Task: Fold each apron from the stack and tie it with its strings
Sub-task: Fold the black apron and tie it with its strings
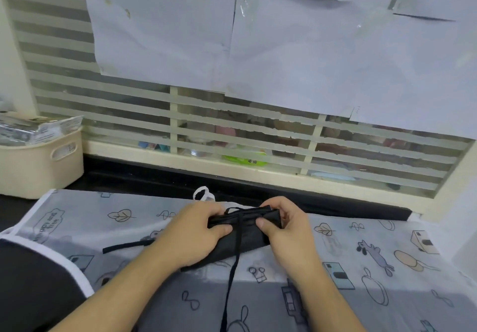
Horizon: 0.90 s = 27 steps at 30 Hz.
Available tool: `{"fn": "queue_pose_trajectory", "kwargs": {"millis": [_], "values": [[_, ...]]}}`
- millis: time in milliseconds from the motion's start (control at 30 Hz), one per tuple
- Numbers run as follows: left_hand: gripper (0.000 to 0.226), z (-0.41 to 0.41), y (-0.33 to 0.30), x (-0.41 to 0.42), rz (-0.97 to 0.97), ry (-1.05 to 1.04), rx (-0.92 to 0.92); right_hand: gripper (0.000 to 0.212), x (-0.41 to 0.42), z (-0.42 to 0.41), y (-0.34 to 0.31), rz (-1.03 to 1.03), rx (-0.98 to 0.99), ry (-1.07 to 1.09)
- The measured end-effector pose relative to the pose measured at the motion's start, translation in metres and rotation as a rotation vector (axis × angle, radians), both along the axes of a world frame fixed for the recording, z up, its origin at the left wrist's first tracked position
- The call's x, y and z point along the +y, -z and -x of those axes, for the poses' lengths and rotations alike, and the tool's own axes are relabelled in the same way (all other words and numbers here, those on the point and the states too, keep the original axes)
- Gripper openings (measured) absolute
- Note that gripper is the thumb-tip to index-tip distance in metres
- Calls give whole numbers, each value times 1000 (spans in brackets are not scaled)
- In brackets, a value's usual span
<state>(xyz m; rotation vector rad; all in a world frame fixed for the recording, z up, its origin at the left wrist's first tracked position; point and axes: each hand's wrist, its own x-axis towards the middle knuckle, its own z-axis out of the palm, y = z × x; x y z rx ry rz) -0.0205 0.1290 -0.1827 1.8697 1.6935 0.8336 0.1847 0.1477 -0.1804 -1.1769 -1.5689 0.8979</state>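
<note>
Folded black apron (245,231), compact bundle, sits centre of work surface on top of a spread grey printed apron (361,254) w/ white trim. L hand (191,233) grips bundle's left end, thumb on top, fingers curled over far edge. R hand (281,225) pinches right end, thumb on near face, fingers wrapped behind. One black string (233,267) crosses bundle mid-way, trails toward the person. Second string end (126,246) lies flat, left of L wrist. White loop (202,194) just behind bundle. Beige basket (38,161) far left, w/ packets inside. Striped blind (180,114) behind the counter.
</note>
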Motion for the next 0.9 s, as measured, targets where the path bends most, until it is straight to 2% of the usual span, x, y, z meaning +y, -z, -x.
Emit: {"fn": "queue_pose_trajectory", "kwargs": {"millis": [100,167,367,500,567,633,700,733,833,900], "values": [[16,0,17,5,-52,-27,-35,19,7,-1,7,68,-129,-66],[14,3,16,9,-55,-7,-49,12,11,-4,6,44,-101,-82],[11,3,7,5,-20,120,-65,23,8,1,3,-16,-70,-63],[20,3,8,4,-36,80,-67,20,5,4,4,-39,-75,-14],[19,3,10,2,-96,26,-58,24,3,7,6,-124,-120,125],[16,3,9,1,-165,-44,-90,29,-1,8,3,-298,-141,269],[17,5,8,1,-210,-99,-134,15,-8,9,-4,-389,-142,281],[18,5,8,1,-227,-107,-148,9,-11,12,-6,-351,-162,216],[15,5,8,-1,-230,-64,-168,24,-19,25,1,-85,-248,-4],[13,5,9,-1,-228,-57,-172,18,-19,31,6,3,-227,-26]]}}
